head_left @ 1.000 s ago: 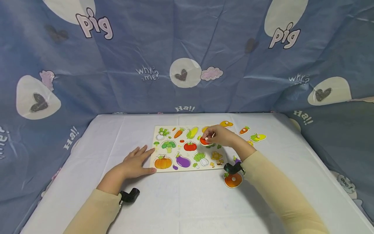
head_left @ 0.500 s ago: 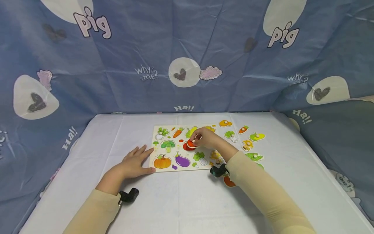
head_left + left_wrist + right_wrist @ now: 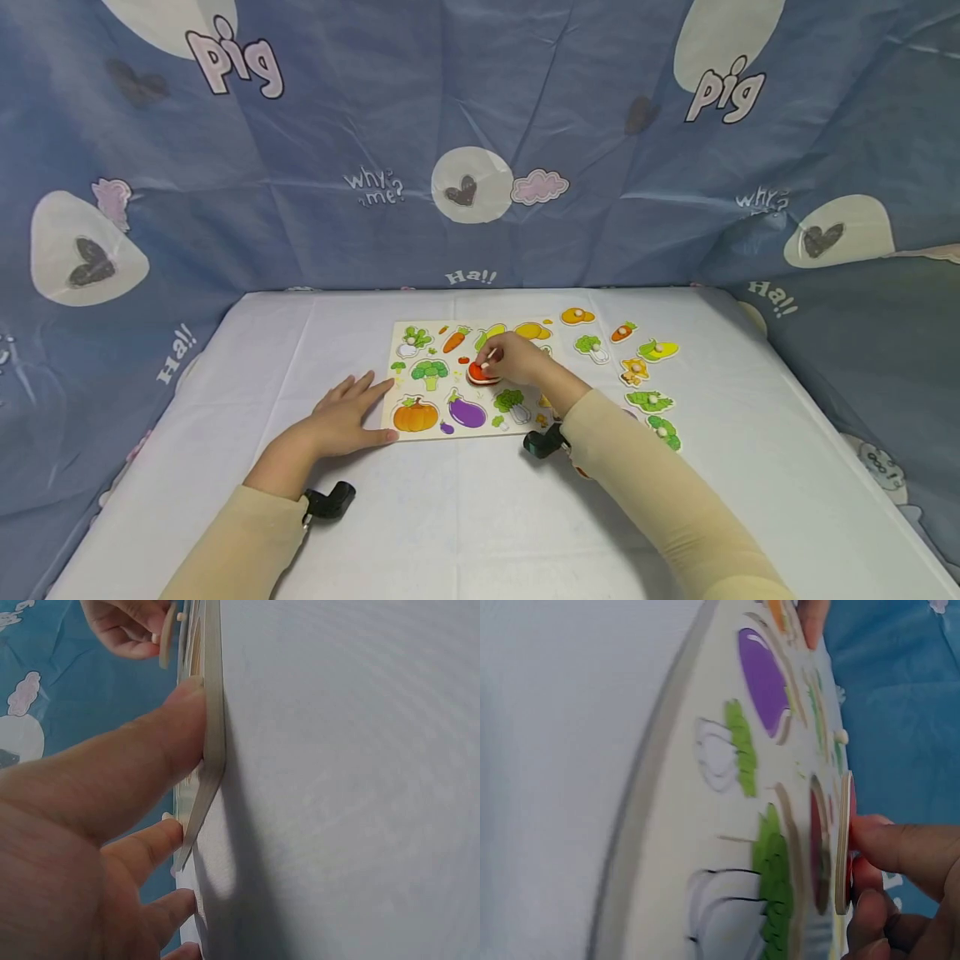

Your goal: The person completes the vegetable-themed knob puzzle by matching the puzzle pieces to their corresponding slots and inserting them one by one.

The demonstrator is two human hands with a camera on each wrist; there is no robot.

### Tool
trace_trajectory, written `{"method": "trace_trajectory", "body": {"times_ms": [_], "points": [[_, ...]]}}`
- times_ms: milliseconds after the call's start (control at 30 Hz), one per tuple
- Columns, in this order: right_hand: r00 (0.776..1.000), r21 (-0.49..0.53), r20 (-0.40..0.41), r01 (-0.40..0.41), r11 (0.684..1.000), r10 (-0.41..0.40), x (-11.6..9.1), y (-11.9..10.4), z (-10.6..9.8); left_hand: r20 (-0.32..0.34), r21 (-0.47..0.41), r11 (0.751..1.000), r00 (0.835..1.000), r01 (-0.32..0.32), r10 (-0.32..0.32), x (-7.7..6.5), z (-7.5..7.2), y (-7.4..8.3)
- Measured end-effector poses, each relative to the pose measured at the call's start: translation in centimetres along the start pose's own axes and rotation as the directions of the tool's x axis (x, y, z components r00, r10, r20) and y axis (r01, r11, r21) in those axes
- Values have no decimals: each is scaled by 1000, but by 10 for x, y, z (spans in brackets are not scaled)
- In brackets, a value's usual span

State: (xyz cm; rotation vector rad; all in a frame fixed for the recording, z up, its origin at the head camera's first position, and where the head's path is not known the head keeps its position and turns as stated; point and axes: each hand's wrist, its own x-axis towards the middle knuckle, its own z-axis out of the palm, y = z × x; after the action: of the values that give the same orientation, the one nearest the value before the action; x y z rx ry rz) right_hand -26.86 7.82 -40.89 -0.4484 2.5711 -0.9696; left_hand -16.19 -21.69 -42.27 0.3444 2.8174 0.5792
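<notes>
- Right hand: pinches the tomato piece on its knob side, thumb and fingers close together.
- Tomato piece: held just above the tomato recess of the puzzle board. The right wrist view shows a gap; seating is not complete.
- Left hand: fingers spread, gripping nothing; thumb rests on the board's near left corner.
- Done: the radish piece appears seated (a knob seems to stand on it).
- Remaining, as judged: potato piece, carrot piece, cabbage piece, corn piece, mushroom piece, leafy green piece and broccoli piece, all loose on the table.
- Partly hidden: a purple edge and an orange edge show beside the right sleeve.
- Stage: probably early.
</notes>
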Motion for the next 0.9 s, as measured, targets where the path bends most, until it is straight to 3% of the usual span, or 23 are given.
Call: {"method": "trace_trajectory", "body": {"times_ms": [300,900], "points": [[999,-30,-13,-38,999,38,2,0,8,1,5,1000,1000,4,-4,0,0,0],[999,-47,-11,-32,998,32,4,2,9,-1,2,1000,1000,-4,4,0,1,-1]]}}
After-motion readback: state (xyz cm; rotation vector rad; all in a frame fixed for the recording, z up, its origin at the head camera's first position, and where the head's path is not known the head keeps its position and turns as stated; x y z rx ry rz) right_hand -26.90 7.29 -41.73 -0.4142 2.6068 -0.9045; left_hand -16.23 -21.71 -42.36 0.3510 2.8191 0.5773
